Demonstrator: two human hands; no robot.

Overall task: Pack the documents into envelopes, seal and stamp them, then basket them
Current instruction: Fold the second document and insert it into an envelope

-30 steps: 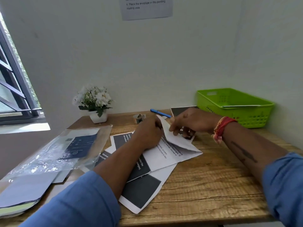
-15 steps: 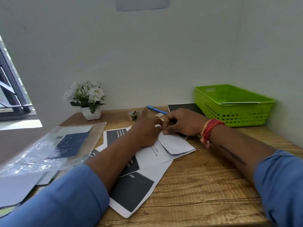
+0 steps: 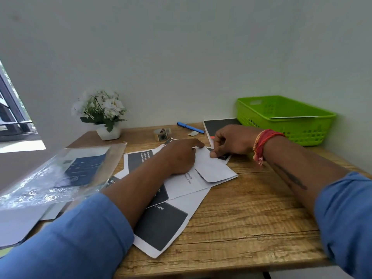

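Note:
A white envelope (image 3: pixel 214 170) lies flat on a spread of printed documents (image 3: pixel 163 222) in the middle of the wooden desk. My left hand (image 3: pixel 181 156) presses down on the envelope's left part with its fingers stretched toward the far corner. My right hand (image 3: pixel 229 142) pinches the envelope's far edge between thumb and curled fingers. A green basket (image 3: pixel 285 119) stands at the back right with a white sheet resting across its rim. A small roll of tape or stamps (image 3: pixel 162 134) sits behind the papers.
A blue pen (image 3: pixel 190 127) and a small paper scrap (image 3: pixel 193 133) lie near the wall. A potted white flower (image 3: pixel 104 115) stands back left. A clear plastic sleeve (image 3: pixel 60 174) holding dark sheets covers the left side. Another dark sheet (image 3: pixel 219 124) lies beside the basket.
The raised envelope flap has been folded down and the envelope now lies flat. Both hands have moved apart along its far edge. The head has tilted down a little.

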